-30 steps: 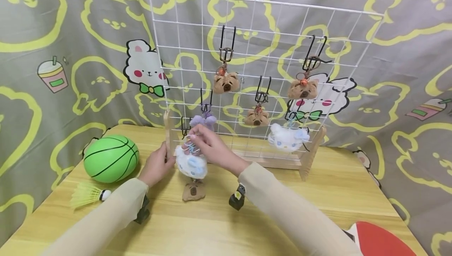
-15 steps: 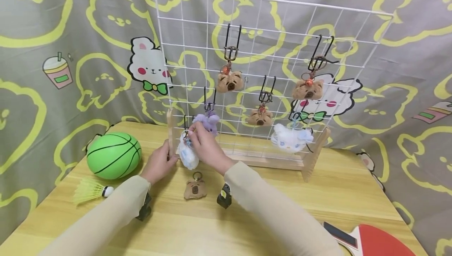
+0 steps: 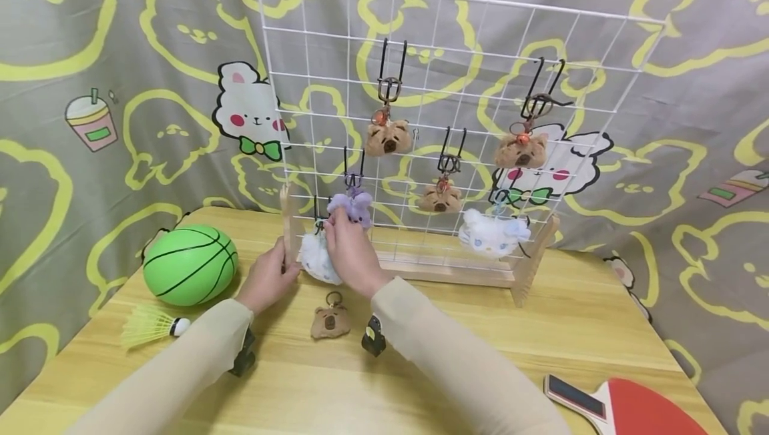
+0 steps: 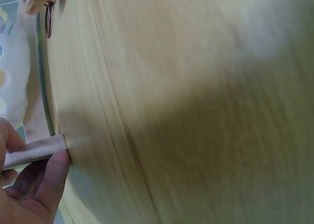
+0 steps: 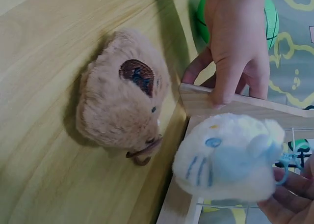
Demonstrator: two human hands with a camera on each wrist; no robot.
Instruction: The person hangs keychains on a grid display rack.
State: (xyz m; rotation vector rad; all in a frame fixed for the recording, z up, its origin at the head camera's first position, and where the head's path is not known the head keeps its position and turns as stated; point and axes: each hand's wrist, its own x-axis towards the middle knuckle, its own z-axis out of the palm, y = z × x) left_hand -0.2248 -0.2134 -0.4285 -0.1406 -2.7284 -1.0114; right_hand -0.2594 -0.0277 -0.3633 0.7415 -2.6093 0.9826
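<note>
My left hand (image 3: 269,278) grips the wooden side post (image 3: 288,225) of the white wire rack, thumb and fingers on either side of it. At the rack's lower left, my right hand (image 3: 354,248) pinches the light-blue ring end (image 5: 283,171) of a white plush keychain (image 3: 317,260). This keychain hangs against the grid beside a black hook (image 3: 320,211); whether its ring is over the hook is hidden by my fingers. Just above, a purple plush keychain (image 3: 354,207) hangs, partly covered by my right hand. A brown bear-like plush keychain (image 3: 330,321) lies on the table in front.
Brown plush keychains (image 3: 389,138) and another white one (image 3: 492,231) hang on the grid (image 3: 429,55). Left on the table are a green ball (image 3: 191,265) and a yellow shuttlecock (image 3: 150,325). A red table tennis paddle (image 3: 649,408) lies at front right.
My right hand has carried the white plush keychain up and back to the lower-left hook, and the plush has turned. The brown keychain on the table is now uncovered. My left hand stays on the post.
</note>
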